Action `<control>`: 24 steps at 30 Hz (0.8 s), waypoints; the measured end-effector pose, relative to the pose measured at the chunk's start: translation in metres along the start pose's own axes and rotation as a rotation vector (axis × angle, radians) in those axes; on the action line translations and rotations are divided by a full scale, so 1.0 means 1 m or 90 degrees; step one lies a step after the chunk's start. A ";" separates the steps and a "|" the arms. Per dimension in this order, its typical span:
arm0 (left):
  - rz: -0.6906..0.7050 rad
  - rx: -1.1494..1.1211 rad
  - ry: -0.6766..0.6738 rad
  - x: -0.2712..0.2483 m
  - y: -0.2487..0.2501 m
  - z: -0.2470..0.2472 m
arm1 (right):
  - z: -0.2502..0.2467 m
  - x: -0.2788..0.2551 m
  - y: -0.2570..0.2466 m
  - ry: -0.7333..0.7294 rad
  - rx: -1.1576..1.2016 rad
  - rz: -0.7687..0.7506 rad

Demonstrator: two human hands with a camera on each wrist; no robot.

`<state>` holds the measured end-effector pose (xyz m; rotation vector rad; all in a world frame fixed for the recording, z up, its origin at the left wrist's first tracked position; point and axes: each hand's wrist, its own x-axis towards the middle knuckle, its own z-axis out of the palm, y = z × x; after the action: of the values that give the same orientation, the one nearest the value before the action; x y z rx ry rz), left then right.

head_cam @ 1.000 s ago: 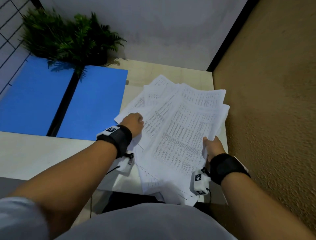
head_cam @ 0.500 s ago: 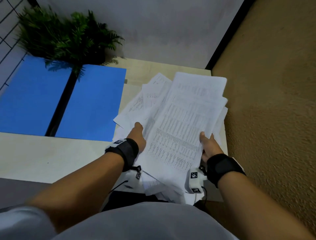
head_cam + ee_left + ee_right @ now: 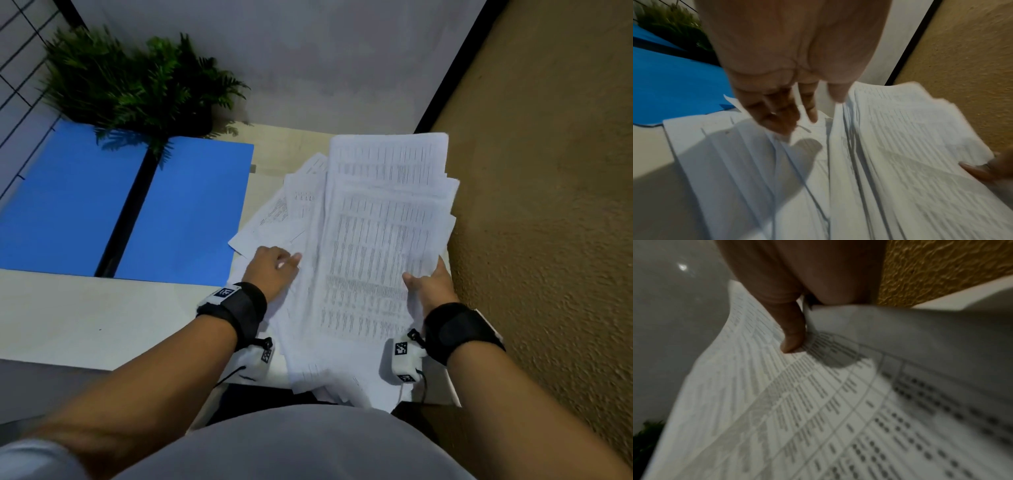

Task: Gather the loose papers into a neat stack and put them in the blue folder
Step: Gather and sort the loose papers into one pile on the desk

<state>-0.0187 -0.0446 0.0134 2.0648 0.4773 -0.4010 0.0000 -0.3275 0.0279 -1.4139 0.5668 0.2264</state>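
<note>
White printed papers lie fanned in a loose pile at the right edge of the tabletop, their near ends hanging over its front edge toward you. Your right hand grips the right side of the upper sheets: the right wrist view shows your thumb pressed on the printed top page with the sheets bent up beside it, and the other fingers are hidden under the paper. Your left hand rests on the left side of the pile, fingers loosely curved and spread, their tips touching the lower sheets just beside the raised edge of the upper bundle; it holds nothing that you can see. The blue folder lies open and flat at the left of the tabletop, its right cover touching the left corner of the papers, a black spine running between its two covers. A green fern-like plant stands at the far edge, its fronds hanging over the folder's far end
</note>
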 end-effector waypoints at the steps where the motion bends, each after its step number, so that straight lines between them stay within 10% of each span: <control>1: -0.005 -0.122 -0.045 -0.010 0.008 0.001 | 0.000 0.002 0.002 -0.021 -0.013 0.008; 5: -0.031 -0.347 -0.163 -0.023 0.013 0.018 | 0.016 -0.002 0.012 -0.112 -0.072 0.040; 14: -0.154 -0.243 0.108 -0.009 -0.032 -0.005 | 0.027 0.008 0.022 -0.012 -0.682 -0.032; 17: -0.172 -0.258 0.123 -0.012 -0.039 -0.015 | 0.020 0.005 0.036 -0.085 -0.686 0.041; 24: -0.163 -0.353 0.100 -0.019 -0.041 -0.021 | 0.019 0.028 0.028 0.213 -0.431 0.071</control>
<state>-0.0535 -0.0105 0.0023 1.5061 0.8494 -0.2213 0.0153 -0.3099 -0.0093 -2.1000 0.8964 0.2887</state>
